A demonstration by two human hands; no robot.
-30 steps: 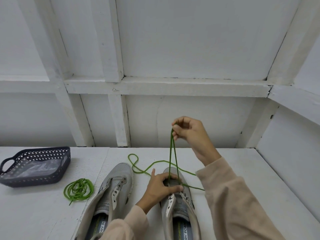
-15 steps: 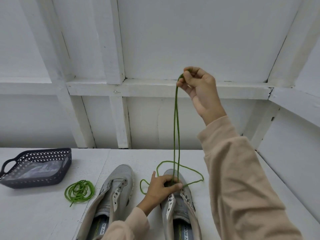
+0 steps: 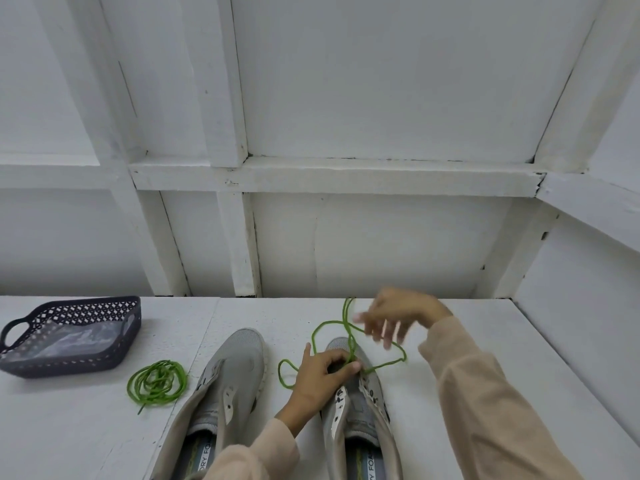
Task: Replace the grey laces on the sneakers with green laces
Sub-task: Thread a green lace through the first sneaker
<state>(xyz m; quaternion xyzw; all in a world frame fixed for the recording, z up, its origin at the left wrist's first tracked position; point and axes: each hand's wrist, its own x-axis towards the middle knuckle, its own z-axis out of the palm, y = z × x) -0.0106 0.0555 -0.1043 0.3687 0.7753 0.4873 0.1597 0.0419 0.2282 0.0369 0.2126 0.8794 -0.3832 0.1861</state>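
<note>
Two sneakers in front of you, side by side on the table (image 3: 69, 427), toes pointing away: the left sneaker (image 3: 228, 375) and the right sneaker (image 3: 360, 410), both with bare eyelets; two green laces, the coiled lace (image 3: 157, 382) lying just left of the left sneaker, the loose lace (image 3: 346, 313) looping over the right sneaker's toe; one basket (image 3: 86, 301) sat far left, well apart. Your left hand (image 3: 322, 372) reached across and gripped the front of the right sneaker, fingers curled over the spot where the loose lace ran down into the shoe; your right hand (image 3: 394, 317) hung above the toe, blurred, wrist bent, fingers spread and pointing down, holding nothing; the loose lace rose just beside those fingertips, though whether it touched them you couldn't tell.
</note>
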